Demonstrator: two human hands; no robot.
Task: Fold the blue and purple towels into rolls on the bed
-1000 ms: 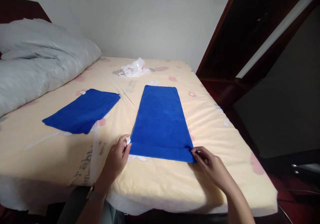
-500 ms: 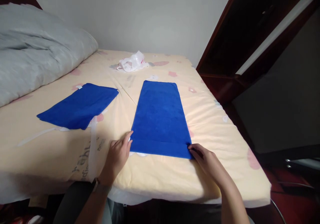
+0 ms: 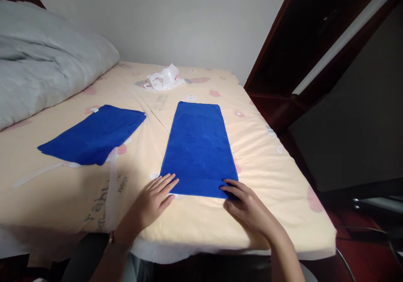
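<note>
A long blue cloth [image 3: 200,143] lies flat on the bed, its near end folded over in a narrow band. My left hand [image 3: 154,200] rests with fingers stretched over the near left corner of the cloth, the thumb just off its edge. At the near right corner, my right hand [image 3: 244,202] has its fingers apart on the folded band, with the thumb by the near edge. Neither hand grips anything. A second blue cloth [image 3: 94,135] with a small white tag lies folded to the left, out of reach of both hands.
A crumpled white plastic bag [image 3: 165,78] sits at the back of the bed [image 3: 277,198]. A grey quilt [image 3: 50,59] is heaped at the far left. Beyond the bed's right edge stands dark wooden furniture [image 3: 315,34]; a pale wall is behind.
Both hands have moved inward over the near end of the cloth. The right hand has let go of the corner it pinched, and the left hand's fingers now lie flat on the cloth.
</note>
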